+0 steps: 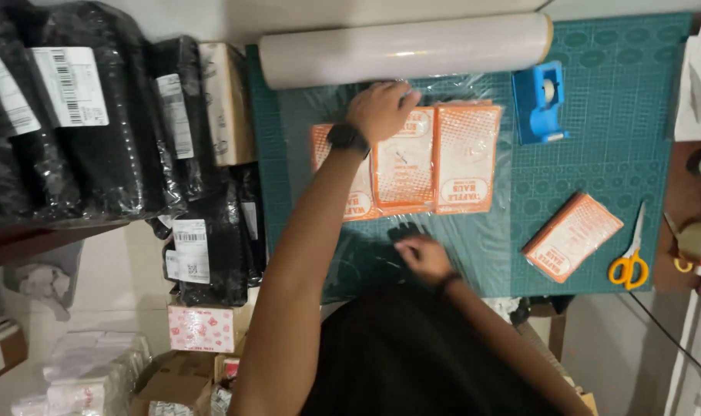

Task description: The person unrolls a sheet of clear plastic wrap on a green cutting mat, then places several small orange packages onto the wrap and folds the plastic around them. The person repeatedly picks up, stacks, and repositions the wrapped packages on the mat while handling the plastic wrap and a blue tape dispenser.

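At frame centre, the left hand (381, 109) presses flat on the orange packets (427, 158); the right hand (421, 256) pinches the clear film (366, 254) below.

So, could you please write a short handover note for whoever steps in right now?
Left hand rests on the far end of three orange packets, which lie side by side on clear film by the roll.
Right hand touches the film's near edge.
Film not folded over them.
Fourth packet, scissors and tape dispenser lie aside.

Blue tape dispenser (541, 102), yellow-handled scissors (630, 260) — black wrapped parcels (96, 131) left.
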